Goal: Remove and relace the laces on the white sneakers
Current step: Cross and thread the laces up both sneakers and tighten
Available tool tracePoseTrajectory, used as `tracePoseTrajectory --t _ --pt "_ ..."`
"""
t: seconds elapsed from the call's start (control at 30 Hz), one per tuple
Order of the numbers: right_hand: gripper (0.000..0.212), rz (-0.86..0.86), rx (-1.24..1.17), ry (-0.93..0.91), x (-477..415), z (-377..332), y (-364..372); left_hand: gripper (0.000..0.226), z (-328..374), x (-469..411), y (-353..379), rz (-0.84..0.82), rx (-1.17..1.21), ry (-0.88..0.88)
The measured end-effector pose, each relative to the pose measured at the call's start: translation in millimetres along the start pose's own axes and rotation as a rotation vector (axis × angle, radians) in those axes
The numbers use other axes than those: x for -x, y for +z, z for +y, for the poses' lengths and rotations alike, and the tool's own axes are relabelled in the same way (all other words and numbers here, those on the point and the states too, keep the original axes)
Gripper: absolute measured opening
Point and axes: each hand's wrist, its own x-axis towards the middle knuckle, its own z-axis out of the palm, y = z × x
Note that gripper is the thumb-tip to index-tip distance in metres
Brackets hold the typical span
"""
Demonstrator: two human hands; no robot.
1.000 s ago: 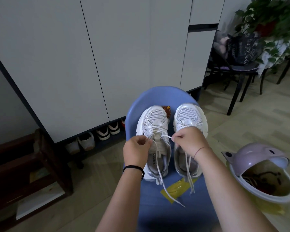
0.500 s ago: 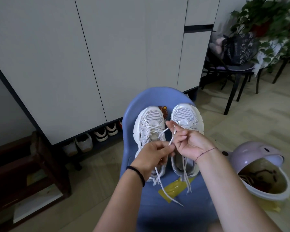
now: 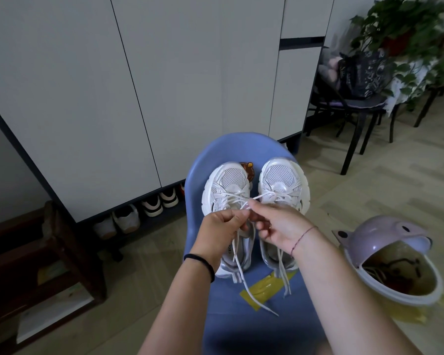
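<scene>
Two white sneakers stand side by side on a blue chair seat (image 3: 241, 326), toes pointing away. My left hand (image 3: 222, 230) hovers over the left sneaker (image 3: 228, 185) and pinches its white lace (image 3: 244, 278) near the upper eyelets. My right hand (image 3: 277, 226) is just beside it, fingertips pinching another strand of the same lace, which runs up toward the toe. One loose end trails down over the seat. The right sneaker (image 3: 282, 179) keeps its lace, whose ends hang past the heel.
A yellow strip (image 3: 260, 290) lies on the seat behind the heels. A lilac lidded bin (image 3: 385, 242) stands open on the floor to the right. White cabinets (image 3: 139, 85) rise ahead with shoes underneath. A dark chair (image 3: 354, 119) with a bag stands at the right.
My hands came together from being spread over the two sneakers and now meet above the left sneaker. The lace strand is drawn up between the fingertips.
</scene>
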Motion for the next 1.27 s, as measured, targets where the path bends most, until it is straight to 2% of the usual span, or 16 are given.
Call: tracePoseTrajectory --t 0.07,0.17,0.23,0.3,0.43,0.57,0.67,0.8,1.03,1.13,1.2,1.27 --pt "0.012 0.016 0.03 -0.101 -0.4 1.1 1.0 0.022 0.7 1.2 0.0 -0.012 -0.025 0.002" --pt "0.013 0.148 -0.057 -0.243 -2.8 -5.2 -7.2 0.021 -0.7 0.1 -4.3 0.008 -0.034 -0.003" --pt "0.015 0.22 -0.173 -0.261 -4.6 -11.0 -15.7 0.028 -1.9 -1.1 -7.9 0.027 -0.06 -0.013" --pt "0.017 0.198 -0.204 -0.206 -4.0 -12.4 -19.8 0.033 -3.7 -2.7 -9.4 0.04 -0.066 -0.014" --pt "0.013 -0.013 -0.007 -0.118 4.4 -3.6 -6.0 0.022 -2.5 -2.3 -4.9 0.041 -0.038 -0.033" --pt "0.011 0.146 -0.01 -0.226 2.1 -7.8 -6.8 0.018 -4.2 -2.5 -4.9 0.005 -0.035 -0.027" --pt "0.012 0.122 -0.013 -0.196 0.3 -8.3 -12.5 0.02 -5.4 -3.3 -3.7 0.006 -0.052 -0.023" --pt "0.01 0.038 0.096 -0.14 -0.2 1.7 -4.9 0.022 -6.7 -4.3 4.6 0.089 -0.011 -0.037" --pt "0.011 0.255 0.065 -0.25 -16.4 0.2 -16.9 0.03 -24.5 -16.3 23.4 0.294 -0.039 -0.062" --pt "0.009 0.236 0.179 -0.272 -18.4 2.7 -13.3 0.037 -26.8 -19.2 26.7 0.319 -0.092 -0.092" --pt "0.015 0.228 0.312 -0.294 -21.8 3.9 -13.8 0.04 -26.9 -19.4 30.0 0.291 -0.124 -0.086" --pt "0.027 0.228 0.423 -0.311 -25.2 4.0 -14.7 0.033 -26.3 -18.6 34.9 0.236 -0.122 -0.086"
